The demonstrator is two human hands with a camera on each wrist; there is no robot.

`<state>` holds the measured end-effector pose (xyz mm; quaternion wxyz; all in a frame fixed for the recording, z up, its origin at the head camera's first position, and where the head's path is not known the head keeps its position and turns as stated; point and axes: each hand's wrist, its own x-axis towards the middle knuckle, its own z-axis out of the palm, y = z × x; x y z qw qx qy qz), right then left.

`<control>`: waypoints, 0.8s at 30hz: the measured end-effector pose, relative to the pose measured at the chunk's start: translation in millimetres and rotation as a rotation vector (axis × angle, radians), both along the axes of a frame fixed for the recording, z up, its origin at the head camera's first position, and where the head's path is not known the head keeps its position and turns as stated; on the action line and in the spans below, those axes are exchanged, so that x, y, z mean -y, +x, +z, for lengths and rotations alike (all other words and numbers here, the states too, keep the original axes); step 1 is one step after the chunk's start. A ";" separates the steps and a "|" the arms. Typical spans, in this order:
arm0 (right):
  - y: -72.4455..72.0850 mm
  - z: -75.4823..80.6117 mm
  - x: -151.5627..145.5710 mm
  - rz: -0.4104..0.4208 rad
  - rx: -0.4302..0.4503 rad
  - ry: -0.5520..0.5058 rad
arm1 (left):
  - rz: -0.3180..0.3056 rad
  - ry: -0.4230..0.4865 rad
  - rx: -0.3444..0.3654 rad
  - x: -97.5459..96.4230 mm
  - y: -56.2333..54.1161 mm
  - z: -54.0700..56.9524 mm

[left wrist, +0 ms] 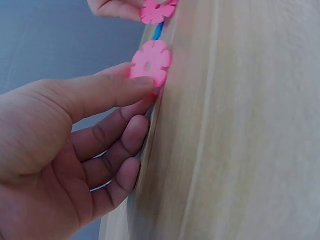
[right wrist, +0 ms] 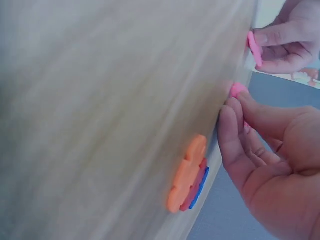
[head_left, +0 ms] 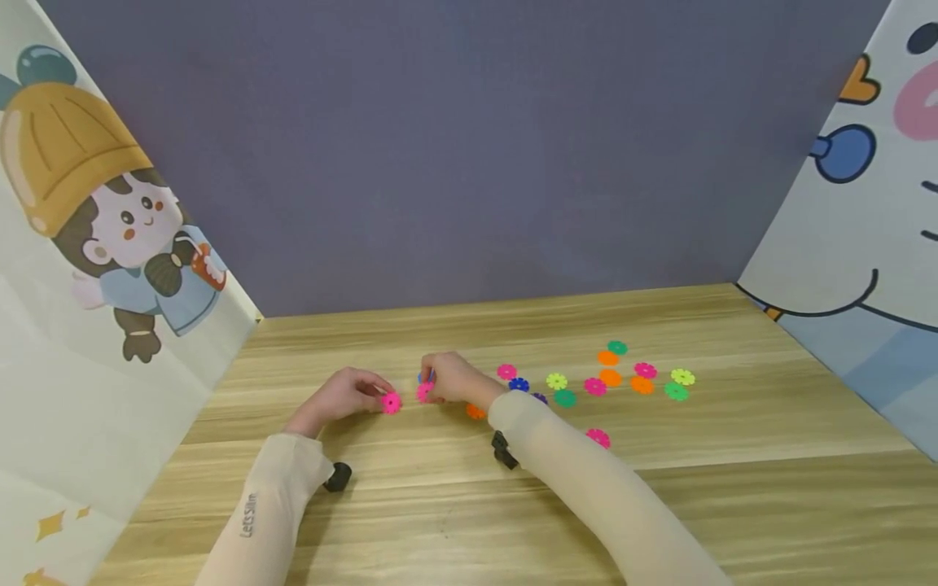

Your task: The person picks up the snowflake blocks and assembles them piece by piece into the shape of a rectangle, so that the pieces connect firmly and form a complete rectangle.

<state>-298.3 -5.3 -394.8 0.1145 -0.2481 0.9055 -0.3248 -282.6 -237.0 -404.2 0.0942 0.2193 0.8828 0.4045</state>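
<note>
My left hand (head_left: 348, 394) pinches a pink notched plastic disc (head_left: 392, 403) between thumb and index finger, just over the wooden table. In the left wrist view this pink disc (left wrist: 156, 56) faces the camera, its slots and small centre hole showing. To its right, my right hand (head_left: 456, 379) pinches a second pink notched disc (head_left: 424, 393). A bit of blue disc (left wrist: 158, 31) shows between the two pink ones in the left wrist view. My fingers hide part of the second pink disc.
Right of my hands, notched discs lie scattered: an orange one (head_left: 475, 411) close to my right wrist, a dark blue one (head_left: 519, 384), a yellow one (head_left: 557, 381), a green one (head_left: 677, 391) and several more. A grey panel (head_left: 469, 163) stands along the table's back edge.
</note>
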 end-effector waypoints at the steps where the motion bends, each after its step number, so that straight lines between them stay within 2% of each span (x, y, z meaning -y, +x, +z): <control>1: 0.9 0.5 -0.7 -0.010 0.026 -0.033 | -0.001 0.006 0.000 -0.1 0.7 0.1; 3: 2.9 1.2 -2.7 -0.025 0.077 -0.100 | -0.006 0.015 -0.002 -0.1 2.0 0.5; 6: 5.8 3.2 -6.4 -0.034 0.096 -0.147 | 0.008 0.033 0.010 -0.7 4.0 1.0; 13: 11.8 6.6 -17.7 -0.032 0.064 -0.222 | 0.061 0.110 0.053 -5.7 6.4 -0.9; 20: 14.4 8.1 -33.0 -0.041 0.037 -0.295 | 0.090 0.259 0.195 -13.9 9.3 -1.7; 24: 16.9 9.0 -42.2 -0.032 0.016 -0.303 | 0.110 0.304 0.240 -22.2 11.8 1.3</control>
